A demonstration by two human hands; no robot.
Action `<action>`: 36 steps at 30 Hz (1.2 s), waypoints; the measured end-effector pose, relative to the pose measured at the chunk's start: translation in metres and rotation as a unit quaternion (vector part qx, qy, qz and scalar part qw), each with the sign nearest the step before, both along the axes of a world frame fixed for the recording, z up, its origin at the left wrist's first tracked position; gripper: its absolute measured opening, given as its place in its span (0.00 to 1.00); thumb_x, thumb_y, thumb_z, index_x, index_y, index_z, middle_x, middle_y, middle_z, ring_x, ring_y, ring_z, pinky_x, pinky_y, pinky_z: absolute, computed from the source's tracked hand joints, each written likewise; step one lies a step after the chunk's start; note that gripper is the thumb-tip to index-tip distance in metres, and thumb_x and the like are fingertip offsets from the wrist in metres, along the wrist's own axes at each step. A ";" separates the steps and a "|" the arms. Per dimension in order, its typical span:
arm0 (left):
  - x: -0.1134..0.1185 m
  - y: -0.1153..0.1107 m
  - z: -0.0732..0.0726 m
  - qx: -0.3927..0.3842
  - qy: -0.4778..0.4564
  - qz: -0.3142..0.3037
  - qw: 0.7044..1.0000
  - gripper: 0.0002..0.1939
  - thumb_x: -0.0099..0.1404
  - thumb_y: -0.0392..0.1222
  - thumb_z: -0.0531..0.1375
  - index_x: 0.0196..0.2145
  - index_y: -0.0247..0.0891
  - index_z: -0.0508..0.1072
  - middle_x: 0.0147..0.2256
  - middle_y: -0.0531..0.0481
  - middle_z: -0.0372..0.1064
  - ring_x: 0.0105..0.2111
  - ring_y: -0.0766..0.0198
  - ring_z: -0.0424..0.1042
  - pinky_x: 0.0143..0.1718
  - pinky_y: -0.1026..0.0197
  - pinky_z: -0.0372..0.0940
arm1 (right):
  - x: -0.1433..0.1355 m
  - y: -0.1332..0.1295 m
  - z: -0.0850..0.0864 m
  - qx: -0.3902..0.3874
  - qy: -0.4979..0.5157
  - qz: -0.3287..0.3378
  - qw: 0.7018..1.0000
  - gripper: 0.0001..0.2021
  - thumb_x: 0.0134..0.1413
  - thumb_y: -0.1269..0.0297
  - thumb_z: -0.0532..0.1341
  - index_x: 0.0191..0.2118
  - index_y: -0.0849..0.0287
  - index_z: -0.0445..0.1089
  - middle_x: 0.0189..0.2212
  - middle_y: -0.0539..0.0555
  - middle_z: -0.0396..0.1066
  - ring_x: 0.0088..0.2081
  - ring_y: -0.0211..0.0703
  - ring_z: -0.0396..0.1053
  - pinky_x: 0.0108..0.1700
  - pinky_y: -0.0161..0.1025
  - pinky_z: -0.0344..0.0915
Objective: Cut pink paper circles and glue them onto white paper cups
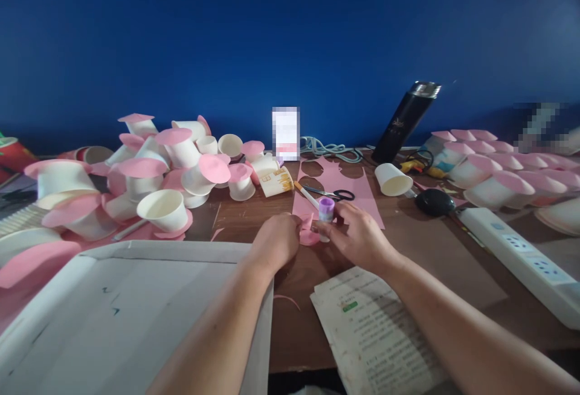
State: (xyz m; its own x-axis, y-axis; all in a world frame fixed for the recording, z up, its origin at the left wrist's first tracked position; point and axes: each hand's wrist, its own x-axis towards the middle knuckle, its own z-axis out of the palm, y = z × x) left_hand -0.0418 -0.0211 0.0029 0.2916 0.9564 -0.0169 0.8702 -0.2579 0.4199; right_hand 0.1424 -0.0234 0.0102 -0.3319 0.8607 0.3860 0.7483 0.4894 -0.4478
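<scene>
Over the middle of the brown table, my left hand (278,239) is closed, its fingertips at the edge of a small piece of pink paper (309,237). My right hand (362,231) grips a glue stick (325,209) with a purple top, held upright close against that paper. Whether the glue stick touches the paper I cannot tell. Just beyond my hands lie a pair of scissors (338,194) with black handles and a pink sheet (362,192) with rounded pieces cut out. An orange-and-white pen-like stick (306,192) rests beside the scissors.
Paper cups with pink paper discs (142,179) crowd the left, behind a white box lid (158,298). More topped cups (498,182) stand at right, near a white power strip (521,262). A black cylinder (403,123) leans at the blue wall. Printed paper (362,316) lies in front.
</scene>
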 end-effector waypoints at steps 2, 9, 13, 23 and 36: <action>0.000 0.001 -0.001 -0.004 0.005 -0.002 1.000 0.12 0.63 0.38 0.51 0.31 0.40 0.76 0.32 0.43 0.76 0.34 0.58 0.73 0.34 0.62 0.60 | -0.002 0.001 0.000 0.000 0.040 0.006 0.999 0.08 0.56 0.59 0.60 0.33 0.58 0.66 0.31 0.53 0.70 0.33 0.42 0.67 0.37 0.37 0.60; -0.001 0.001 -0.001 0.017 0.003 -0.009 1.000 0.12 0.63 0.38 0.51 0.29 0.40 0.74 0.31 0.44 0.75 0.32 0.58 0.72 0.31 0.61 0.58 | -0.008 0.003 -0.001 0.003 0.072 0.014 0.997 0.08 0.56 0.58 0.60 0.32 0.58 0.66 0.29 0.52 0.69 0.31 0.41 0.67 0.36 0.37 0.61; -0.002 0.000 -0.003 0.025 -0.008 -0.011 1.000 0.12 0.63 0.38 0.51 0.28 0.39 0.73 0.30 0.45 0.74 0.31 0.60 0.71 0.31 0.62 0.58 | -0.002 0.000 0.003 0.012 0.131 -0.019 0.991 0.08 0.55 0.58 0.61 0.33 0.58 0.67 0.28 0.50 0.70 0.30 0.40 0.67 0.34 0.35 0.62; -0.001 -0.002 0.002 0.014 -0.012 -0.011 1.000 0.12 0.64 0.38 0.52 0.31 0.39 0.76 0.31 0.44 0.75 0.33 0.59 0.73 0.34 0.62 0.61 | -0.008 0.001 -0.008 0.020 0.075 -0.012 0.997 0.11 0.54 0.55 0.61 0.33 0.59 0.67 0.28 0.52 0.70 0.32 0.42 0.67 0.36 0.37 0.60; 0.000 -0.004 0.006 0.003 -0.041 -0.009 0.999 0.11 0.62 0.37 0.53 0.31 0.40 0.76 0.32 0.43 0.76 0.33 0.58 0.74 0.32 0.62 0.61 | -0.008 -0.005 0.003 -0.024 -0.047 0.046 0.998 0.14 0.55 0.54 0.60 0.26 0.58 0.62 0.25 0.50 0.66 0.29 0.39 0.62 0.33 0.36 0.55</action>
